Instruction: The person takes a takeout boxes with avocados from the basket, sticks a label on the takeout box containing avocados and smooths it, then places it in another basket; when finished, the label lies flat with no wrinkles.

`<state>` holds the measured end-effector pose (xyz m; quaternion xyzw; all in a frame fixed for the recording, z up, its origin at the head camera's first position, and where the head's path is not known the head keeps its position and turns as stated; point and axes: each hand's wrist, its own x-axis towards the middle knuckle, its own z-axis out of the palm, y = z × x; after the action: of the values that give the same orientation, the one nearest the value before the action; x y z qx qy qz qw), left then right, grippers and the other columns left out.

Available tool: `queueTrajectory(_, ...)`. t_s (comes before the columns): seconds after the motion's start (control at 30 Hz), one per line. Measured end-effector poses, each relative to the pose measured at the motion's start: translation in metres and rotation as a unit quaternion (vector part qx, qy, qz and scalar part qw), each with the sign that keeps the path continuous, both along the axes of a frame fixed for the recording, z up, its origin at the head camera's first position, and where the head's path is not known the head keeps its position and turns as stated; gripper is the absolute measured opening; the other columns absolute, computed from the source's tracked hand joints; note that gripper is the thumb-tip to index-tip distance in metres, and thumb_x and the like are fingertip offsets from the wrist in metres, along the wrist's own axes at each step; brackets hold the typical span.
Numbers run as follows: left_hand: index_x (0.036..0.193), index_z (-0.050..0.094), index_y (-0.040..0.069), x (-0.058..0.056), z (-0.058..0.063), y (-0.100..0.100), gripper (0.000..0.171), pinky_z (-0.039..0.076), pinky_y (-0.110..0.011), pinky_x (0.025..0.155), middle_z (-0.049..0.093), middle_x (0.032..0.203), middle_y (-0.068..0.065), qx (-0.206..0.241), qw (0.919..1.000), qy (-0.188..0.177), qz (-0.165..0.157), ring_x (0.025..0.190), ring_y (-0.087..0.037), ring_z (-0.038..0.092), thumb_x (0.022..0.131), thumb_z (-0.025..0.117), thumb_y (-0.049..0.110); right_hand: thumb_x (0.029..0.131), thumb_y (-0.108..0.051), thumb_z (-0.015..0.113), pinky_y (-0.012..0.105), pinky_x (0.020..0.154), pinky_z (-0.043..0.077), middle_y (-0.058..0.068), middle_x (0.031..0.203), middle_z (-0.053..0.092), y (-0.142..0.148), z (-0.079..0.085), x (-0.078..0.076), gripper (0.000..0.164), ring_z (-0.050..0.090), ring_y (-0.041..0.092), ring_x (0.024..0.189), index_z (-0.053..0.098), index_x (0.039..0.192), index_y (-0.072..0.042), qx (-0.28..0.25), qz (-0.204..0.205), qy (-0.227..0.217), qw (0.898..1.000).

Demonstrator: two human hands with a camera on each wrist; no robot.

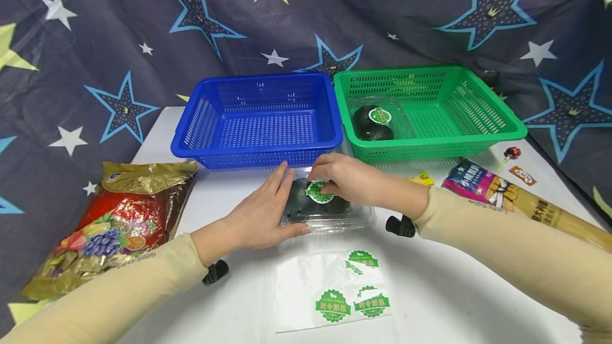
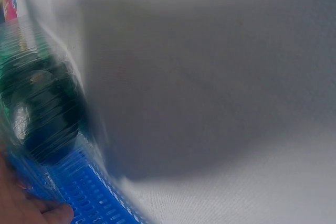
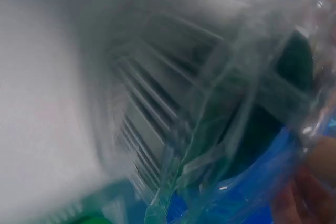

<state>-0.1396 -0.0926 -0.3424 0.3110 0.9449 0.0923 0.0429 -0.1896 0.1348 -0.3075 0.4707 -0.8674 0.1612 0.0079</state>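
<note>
A clear plastic clamshell box point(image 1: 353, 221) with dark, rounded fruits point(image 2: 47, 114) in it lies on the table in front of the blue basket. On its lid sits a round green-and-white sticker point(image 1: 319, 192). My left hand point(image 1: 263, 208) rests along the box's left side, fingers extended and thumb at the near edge. From the right, my right hand point(image 1: 346, 177) reaches over the lid, its thumb on the sticker and its fingers bent near the far edge. Ridged plastic of the box fills much of the right wrist view. A white sticker sheet point(image 1: 298, 293) with green labels lies nearer to me.
Behind the box stand a blue basket point(image 1: 258, 148) and a green basket point(image 1: 440, 145), which holds another clamshell box point(image 1: 399, 115). To the left lies a large gold-and-red bag point(image 1: 119, 222). A long noodle-like pack point(image 1: 516, 195), a lollipop point(image 1: 511, 153) and small wrapped sweets lie at right.
</note>
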Motion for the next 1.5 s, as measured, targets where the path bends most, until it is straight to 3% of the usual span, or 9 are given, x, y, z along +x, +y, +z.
queueTrajectory(0.17,0.151,0.005,-0.004,0.000,-0.001,0.002,0.112,0.022,-0.041,0.114,-0.003,0.157,-0.025,-0.005,1.0000,0.004,0.001,0.144,-0.034,0.006,0.082,0.035,0.079,0.086,-0.006,0.069,0.035,0.094,0.048,0.008,0.114,0.067,0.014,-0.003,0.017,0.026,0.059,0.024,0.112,0.069,0.112,-0.004,0.040,0.039,0.072,0.996)
queueTrajectory(0.27,0.151,0.005,-0.004,0.000,0.000,0.002,0.111,0.021,-0.041,0.114,-0.003,0.156,-0.025,-0.007,1.0000,0.005,0.001,0.144,-0.034,0.006,0.083,0.035,0.079,0.094,-0.023,0.061,0.041,0.103,0.041,0.013,0.129,0.059,0.026,-0.006,0.028,0.038,0.050,0.028,0.126,0.061,0.126,-0.001,0.072,0.051,0.080,0.993)
queueTrajectory(0.37,0.151,0.004,-0.004,0.001,0.000,0.002,0.111,0.019,-0.041,0.114,-0.003,0.156,-0.025,-0.009,0.9999,0.005,0.000,0.144,-0.035,0.006,0.083,0.036,0.078,0.099,-0.041,0.047,0.044,0.110,0.031,0.013,0.143,0.046,0.034,-0.010,0.037,0.056,0.035,0.028,0.137,0.047,0.139,-0.001,0.100,0.052,0.062,0.992)
queueTrajectory(0.47,0.150,0.004,-0.005,0.001,0.000,0.001,0.110,0.018,-0.041,0.115,-0.003,0.156,-0.026,-0.008,1.0000,0.005,0.000,0.144,-0.034,0.004,0.084,0.038,0.077,0.101,-0.048,0.037,0.043,0.114,0.023,0.012,0.153,0.031,0.032,-0.013,0.041,0.065,0.023,0.025,0.142,0.034,0.147,-0.003,0.119,0.056,0.034,0.991)
queueTrajectory(0.6,0.150,0.004,-0.005,0.001,-0.001,0.001,0.110,0.016,-0.041,0.115,-0.004,0.156,-0.026,-0.010,0.9999,0.004,-0.002,0.144,-0.034,0.002,0.084,0.039,0.076,0.100,-0.053,0.029,0.041,0.116,0.017,0.011,0.157,0.019,0.018,-0.015,0.045,0.071,0.015,0.024,0.144,0.024,0.150,-0.003,0.139,0.058,0.007,0.989)
queueTrajectory(0.77,0.150,0.002,-0.005,0.001,-0.002,0.001,0.109,0.015,-0.041,0.115,-0.006,0.155,-0.027,-0.020,0.9998,0.001,-0.008,0.144,-0.034,0.000,0.085,0.037,0.076,0.098,-0.061,0.020,0.041,0.117,0.012,0.013,0.159,0.009,0.000,-0.014,0.051,0.080,0.006,0.024,0.145,0.016,0.151,-0.001,0.169,0.032,-0.018,0.985)
queueTrajectory(1.07,0.150,0.002,-0.006,0.001,0.000,0.001,0.108,0.014,-0.041,0.115,-0.006,0.155,-0.027,-0.033,0.9994,0.003,-0.004,0.144,-0.035,0.000,0.086,0.038,0.073,0.096,-0.064,0.018,0.044,0.117,0.010,0.019,0.157,0.009,-0.010,-0.013,0.053,0.086,0.006,0.030,0.145,0.015,0.151,0.002,0.199,-0.013,-0.001,0.980)
queueTrajectory(1.5,0.149,0.006,-0.008,0.003,0.000,0.002,0.112,0.015,-0.041,0.116,-0.002,0.155,-0.028,-0.025,0.9995,0.018,0.002,0.144,-0.035,0.004,0.084,0.034,0.079,0.094,-0.067,0.021,0.046,0.116,0.013,0.020,0.156,0.014,0.009,-0.015,0.059,0.091,0.010,0.033,0.144,0.020,0.149,0.005,0.198,-0.073,0.035,0.977)
